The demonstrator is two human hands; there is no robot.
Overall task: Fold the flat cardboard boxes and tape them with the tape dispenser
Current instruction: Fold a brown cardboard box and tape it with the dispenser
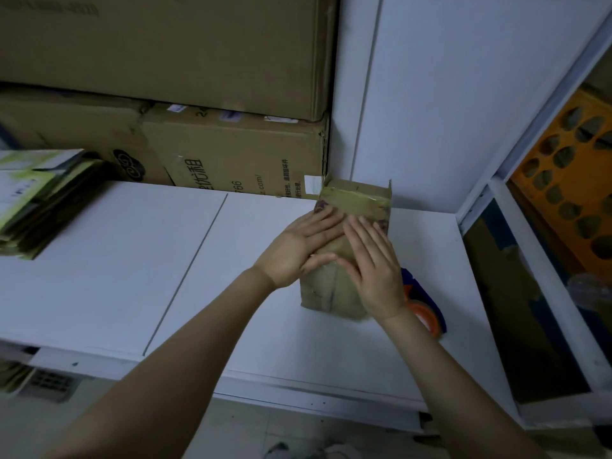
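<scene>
From the head view, the small cardboard box [331, 294] is lying on the white table [116, 260], close to the wall corner, with its far end standing up in short flaps under a glossy strip of tape. The left hand [303, 241] is pressing flat on its top, fingers straight and held close together. The right hand [374, 263] is lying just beside it with fingers straight and slightly spread, the thumbs nearly meeting. The box is looking light, thin-walled and a little creased, so it is likely giving under pressure. Holding it by the folded edges and corners seems safer than by the middle panel. Whether anything is inside cannot be told. The tape dispenser [422, 303] is sitting just beside the box, partly behind the right wrist. A stack of flat boxes [39, 200] is waiting well apart on the left. Large closed cartons [238, 154] are filling the back, their contents hidden.
</scene>
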